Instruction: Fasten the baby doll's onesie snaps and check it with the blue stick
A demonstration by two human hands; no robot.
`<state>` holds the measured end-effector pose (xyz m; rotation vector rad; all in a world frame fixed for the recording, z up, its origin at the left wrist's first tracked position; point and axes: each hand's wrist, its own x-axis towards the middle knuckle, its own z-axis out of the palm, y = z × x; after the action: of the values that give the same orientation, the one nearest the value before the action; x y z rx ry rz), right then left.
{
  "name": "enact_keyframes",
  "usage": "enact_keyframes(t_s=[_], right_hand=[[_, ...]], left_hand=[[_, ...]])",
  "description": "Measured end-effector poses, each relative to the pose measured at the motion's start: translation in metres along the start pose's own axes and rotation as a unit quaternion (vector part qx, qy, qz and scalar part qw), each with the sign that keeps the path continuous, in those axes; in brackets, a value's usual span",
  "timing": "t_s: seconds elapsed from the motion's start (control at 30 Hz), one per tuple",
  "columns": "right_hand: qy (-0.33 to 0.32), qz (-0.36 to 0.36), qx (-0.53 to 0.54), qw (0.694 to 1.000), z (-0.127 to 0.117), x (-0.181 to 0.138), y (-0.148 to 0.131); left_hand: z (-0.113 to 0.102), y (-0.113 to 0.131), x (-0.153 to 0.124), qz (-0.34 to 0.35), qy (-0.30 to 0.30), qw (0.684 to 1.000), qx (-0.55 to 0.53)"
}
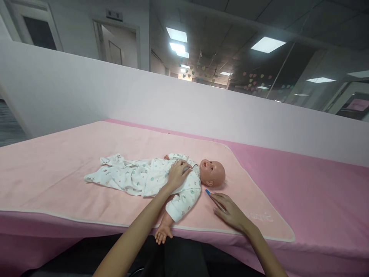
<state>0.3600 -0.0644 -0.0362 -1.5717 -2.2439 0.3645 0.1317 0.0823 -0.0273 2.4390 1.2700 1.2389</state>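
A baby doll (212,172) lies on its back, its bare head to the right, dressed in a white printed sleepsuit (138,177). My left hand (178,174) rests on the doll's chest near the collar, fingers extended over the cloth. A small pale sliver shows by those fingertips, too small to name. Beside the doll's head, low over the mat, my right hand (230,211) is closed around a slim stick with a blue tip (208,192); the stick's kind is unclear. The doll's near arm (165,229) reaches toward the front edge.
Under the doll is a peach mat (66,154) with a white border, spread over a pink table cover (305,184). A low white partition (184,104) runs behind the table, with glass above it. My dark-clothed legs are at the front edge.
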Motion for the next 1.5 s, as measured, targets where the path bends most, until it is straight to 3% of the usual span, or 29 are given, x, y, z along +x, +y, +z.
enact_keyframes(t_s=[0.13,0.3,0.47,0.57,0.67,0.73,0.83,1.03,1.5], right_hand=[[-0.010,-0.030,-0.031,0.999,0.000,0.001,0.006],[0.049,-0.047,-0.114,0.991,0.008,0.012,0.016],[0.087,-0.033,-0.171,0.981,0.009,0.031,-0.013],[0.152,-0.070,-0.092,0.982,0.007,0.062,-0.049],[0.268,-0.094,0.033,0.958,0.012,0.110,-0.073],[0.322,-0.070,0.094,0.940,0.022,0.140,-0.078],[0.332,-0.039,0.149,0.931,0.039,0.167,-0.073],[0.352,-0.046,0.170,0.919,0.055,0.162,-0.060],[0.408,-0.052,0.153,0.898,0.057,0.155,-0.065]], left_hand=[[-0.001,0.001,-0.001,0.018,0.001,1.000,0.007],[-0.004,0.005,-0.002,0.023,-0.007,1.000,0.011],[-0.004,0.007,-0.003,0.004,-0.003,1.000,0.012],[-0.004,0.006,-0.003,-0.016,0.002,1.000,0.002],[-0.005,0.006,-0.002,-0.018,0.005,1.000,-0.021],[-0.007,0.005,-0.002,-0.021,0.011,0.999,-0.034],[-0.008,0.005,-0.002,-0.038,0.008,0.998,-0.039],[-0.008,0.005,-0.002,-0.038,0.006,0.998,-0.051],[-0.007,0.006,-0.001,-0.058,0.011,0.997,-0.054]])
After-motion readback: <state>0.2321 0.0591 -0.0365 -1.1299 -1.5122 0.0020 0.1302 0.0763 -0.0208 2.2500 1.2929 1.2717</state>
